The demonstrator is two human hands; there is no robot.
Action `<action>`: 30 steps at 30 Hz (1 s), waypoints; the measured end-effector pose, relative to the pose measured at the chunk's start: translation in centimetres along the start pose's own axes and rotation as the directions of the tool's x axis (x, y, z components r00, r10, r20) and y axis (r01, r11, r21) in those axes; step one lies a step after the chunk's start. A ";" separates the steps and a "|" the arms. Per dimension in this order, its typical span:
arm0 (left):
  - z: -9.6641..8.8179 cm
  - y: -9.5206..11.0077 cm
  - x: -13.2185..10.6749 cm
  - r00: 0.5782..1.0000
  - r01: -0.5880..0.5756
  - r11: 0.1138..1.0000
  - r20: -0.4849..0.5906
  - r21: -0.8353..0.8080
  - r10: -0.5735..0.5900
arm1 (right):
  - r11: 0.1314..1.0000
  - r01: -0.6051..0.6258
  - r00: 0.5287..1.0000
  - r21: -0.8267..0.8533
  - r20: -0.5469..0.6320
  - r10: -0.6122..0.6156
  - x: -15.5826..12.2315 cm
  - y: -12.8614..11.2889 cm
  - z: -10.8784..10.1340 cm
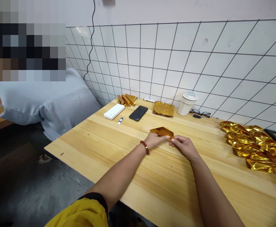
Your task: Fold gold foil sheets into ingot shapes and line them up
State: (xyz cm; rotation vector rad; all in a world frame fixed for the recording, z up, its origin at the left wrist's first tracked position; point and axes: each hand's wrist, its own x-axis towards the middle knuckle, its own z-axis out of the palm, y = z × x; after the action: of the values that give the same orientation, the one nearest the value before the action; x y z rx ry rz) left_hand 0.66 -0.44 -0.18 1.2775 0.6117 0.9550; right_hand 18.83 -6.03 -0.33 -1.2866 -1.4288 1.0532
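Note:
A partly folded sheet of gold foil paper point(162, 130) is held just above the wooden table, between both hands. My left hand point(155, 139), with a beaded bracelet at the wrist, grips its near side, thumb on top. At the sheet's right corner, the fingertips of my right hand point(183, 145) pinch the paper. Behind it lies a stack of flat gold sheets point(163, 109). Several folded gold foil pieces point(253, 143) sit in rows at the right, and gold strips point(127, 100) lie at the far left corner.
On the table point(100, 143) are a white power bank point(114, 111), a small blue-and-white tube point(120, 120), a black phone point(138, 113), a marker point(149, 100), a white cup point(187, 103) and glasses point(200, 113). A person in a light blue shirt point(64, 101) sits at left. A tiled wall borders the back.

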 end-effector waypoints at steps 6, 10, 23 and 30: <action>-0.3 0.0 0.3 0.999 0.011 0.994 -0.041 -0.105 -0.015 | 0.997 -0.001 1.000 -0.074 0.001 0.001 0.1 -0.2 0.0; -1.0 0.1 0.9 0.974 0.020 0.955 -0.211 -0.297 -0.086 | 0.999 -0.032 0.999 -0.009 -0.018 0.032 0.2 -0.2 -0.1; -1.9 1.7 1.1 0.912 -0.001 0.839 -0.345 -0.544 -0.223 | 0.999 -0.023 0.996 0.032 -0.083 0.026 0.2 0.1 -0.2; -1.0 0.2 0.9 0.992 0.112 0.962 -0.033 -0.248 -0.124 | 1.000 -0.004 0.998 -0.022 -0.070 0.003 0.2 0.0 0.0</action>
State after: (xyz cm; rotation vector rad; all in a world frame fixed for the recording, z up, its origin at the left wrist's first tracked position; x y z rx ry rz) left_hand 0.25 0.79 -0.12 0.9899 0.5809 0.9332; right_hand 18.82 -5.79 -0.31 -1.3297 -1.3894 0.9875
